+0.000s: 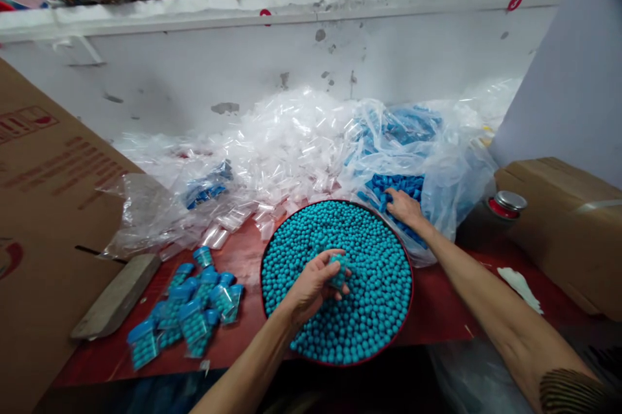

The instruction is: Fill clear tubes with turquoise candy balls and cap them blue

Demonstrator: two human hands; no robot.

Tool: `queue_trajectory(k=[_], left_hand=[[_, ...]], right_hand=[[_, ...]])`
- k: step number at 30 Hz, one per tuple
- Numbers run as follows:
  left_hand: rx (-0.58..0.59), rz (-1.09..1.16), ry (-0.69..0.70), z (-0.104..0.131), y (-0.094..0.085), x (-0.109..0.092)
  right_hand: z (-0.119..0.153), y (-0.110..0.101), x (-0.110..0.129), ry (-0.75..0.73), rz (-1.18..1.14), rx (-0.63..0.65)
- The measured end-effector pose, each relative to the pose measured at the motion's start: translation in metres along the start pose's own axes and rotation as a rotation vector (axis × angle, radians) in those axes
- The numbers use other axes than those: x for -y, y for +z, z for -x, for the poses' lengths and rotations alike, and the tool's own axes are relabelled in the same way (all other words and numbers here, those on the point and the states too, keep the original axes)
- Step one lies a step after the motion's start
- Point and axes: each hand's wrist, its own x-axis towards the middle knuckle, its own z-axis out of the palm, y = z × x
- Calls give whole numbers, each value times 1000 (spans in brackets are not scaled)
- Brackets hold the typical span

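My left hand (315,281) is closed around a small clear container (339,271) filled with teal balls, held above a round red-rimmed tray (412,284) full of teal balls (340,330). My right hand (404,207) reaches into a clear plastic bag (444,187) at the tray's upper right. Its fingertips touch the small blue caps (396,186) there; whether they grip one is too small to tell. Several filled containers with blue caps (194,323) lie in a pile left of the tray.
Many empty clear containers (291,142) are heaped behind the tray. A grey block (119,294) and a cardboard box (53,207) stand at the left. At the right are a silver-lidded jar (508,203) and another cardboard box (564,226).
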Motion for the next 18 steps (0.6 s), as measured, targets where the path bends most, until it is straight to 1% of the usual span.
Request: queue_trajectory(k=[1, 3, 5, 6, 7, 9, 12, 14, 18], left_hand=[[13, 14, 10, 0, 0, 1], [25, 47, 27, 0, 1, 3], [23, 81, 47, -1, 2, 5], [20, 91, 56, -1, 3, 6], [15, 94, 62, -1, 3, 6], [0, 81, 66, 0, 3, 7], [-34, 54, 53, 5, 1, 9], [-53, 58, 46, 9, -1, 10], [-89, 61, 79, 16, -7, 16]], right_hand=[[1, -2, 0, -4, -12, -31], [7, -7, 3, -39, -93, -133], [16, -11, 12, -125, -254, -215], [21, -13, 19, -183, -348, -220], [26, -13, 26, -241, -435, -194], [37, -10, 43, -339, -551, -78], [48, -1, 58, -426, -635, 111], [50, 5, 59, -417, -675, 176], [52, 8, 47, -326, -702, 164]])
